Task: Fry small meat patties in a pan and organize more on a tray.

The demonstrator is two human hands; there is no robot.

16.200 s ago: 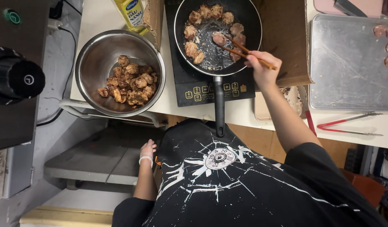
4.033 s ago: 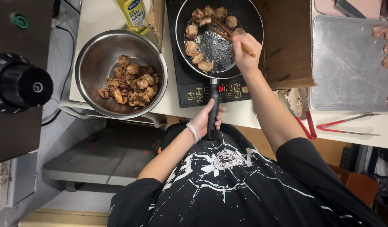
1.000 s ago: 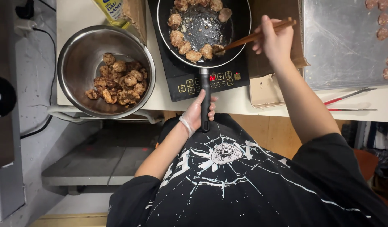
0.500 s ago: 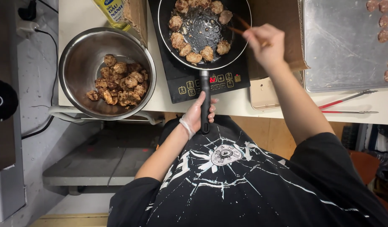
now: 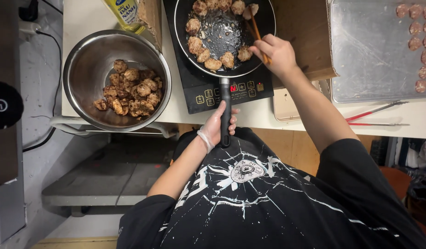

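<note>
The left hand [image 5: 217, 125], in a thin clear glove, is wrapped around the black handle of the frying pan [image 5: 222, 34], which sits on the black cooktop [image 5: 208, 90] just ahead of it. The right hand [image 5: 275, 53] pinches wooden chopsticks [image 5: 255, 25] over the browned meatballs [image 5: 213, 63] ringing the pan. Left of the hands stands a steel bowl [image 5: 84, 60] of cooked pieces.

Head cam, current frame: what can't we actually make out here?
- Frying pan: far rim cut off by the top edge.
- Baking tray: right part, with some raw patties, runs off the right edge.
- Oil bottle: top out of frame.
- Pan handle: middle hidden by the gloved left hand.
- Chopsticks: lower ends hidden inside the right hand.
</note>
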